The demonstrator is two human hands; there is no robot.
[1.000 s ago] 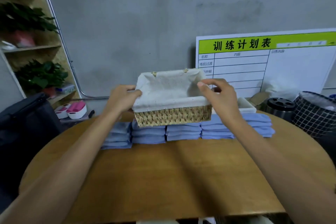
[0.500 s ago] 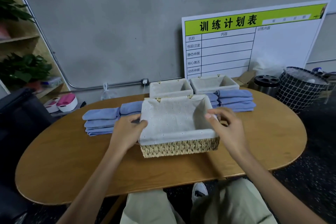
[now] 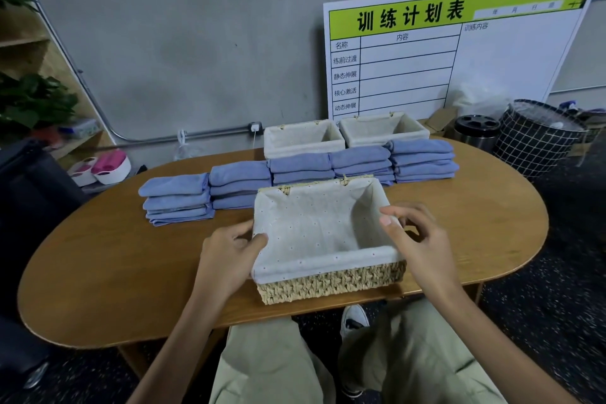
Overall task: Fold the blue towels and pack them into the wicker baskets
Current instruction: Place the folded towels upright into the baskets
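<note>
Wicker basket (image 3: 328,249), lined with pale dotted cloth, sits at the near edge of the oval wooden table (image 3: 114,259), its front wall of woven straw facing the person and its inside holding nothing. Left hand (image 3: 229,256) grips the basket's left rim, thumb curled over the cloth lining and fingers down the outer side. Right hand (image 3: 419,243) is at the right rim with its fingers bent; the thumb tip lies on the lining, while the other fingers arch just outside the wall, and whether they actually clasp it cannot be told. Behind the basket runs a row of folded blue towels (image 3: 239,184), five low stacks set side by side, the leftmost (image 3: 177,198) nearest the person and the rightmost (image 3: 423,164) farthest back. Beyond the towels, at the table's far edge, two more lined baskets stand side by side, the left one (image 3: 301,138) and the right one (image 3: 383,128). A white board with a green header (image 3: 459,52) leans on the grey wall behind them. To its right on the floor are a dark cylindrical bin (image 3: 475,131) and a black grid-patterned basket (image 3: 537,138). At far left stands a wooden shelf with green plants (image 3: 29,102).
</note>
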